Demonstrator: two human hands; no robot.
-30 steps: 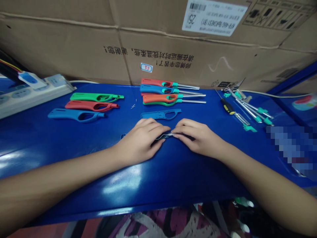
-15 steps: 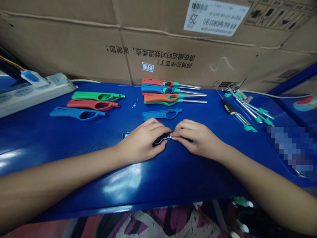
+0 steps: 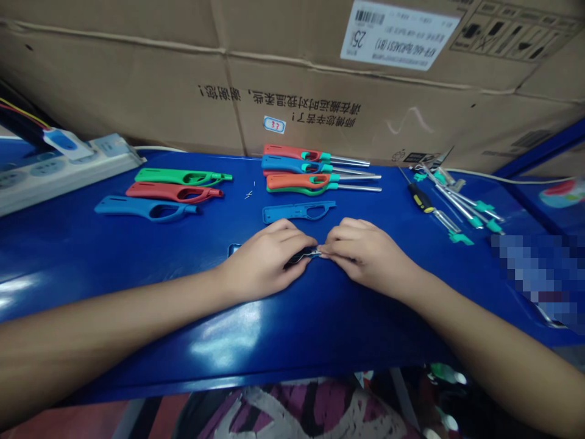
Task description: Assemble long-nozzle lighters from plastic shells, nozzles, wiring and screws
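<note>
Both my hands rest on the blue table (image 3: pixel 292 317), fingertips meeting in the middle. My left hand (image 3: pixel 267 259) is curled over a blue lighter shell half whose end (image 3: pixel 233 249) peeks out at its left. Between the two hands a small dark part with a thin metal wire (image 3: pixel 304 255) shows. My right hand (image 3: pixel 368 253) pinches the right end of that wire, fingers closed. Just beyond the hands lies another blue shell half (image 3: pixel 297 211).
Three finished lighters (image 3: pixel 315 171) with metal tubes lie behind. Green (image 3: pixel 180 177), red (image 3: pixel 171 192) and blue shells (image 3: pixel 144 209) sit at left beside a power strip (image 3: pixel 59 171). A screwdriver (image 3: pixel 423 199) and metal tubes with teal ends (image 3: pixel 466 207) lie at right. Cardboard boxes (image 3: pixel 292 79) wall the back.
My hands have drawn slightly closer together, and the wire span visible between them has shortened. Nothing else on the table moved.
</note>
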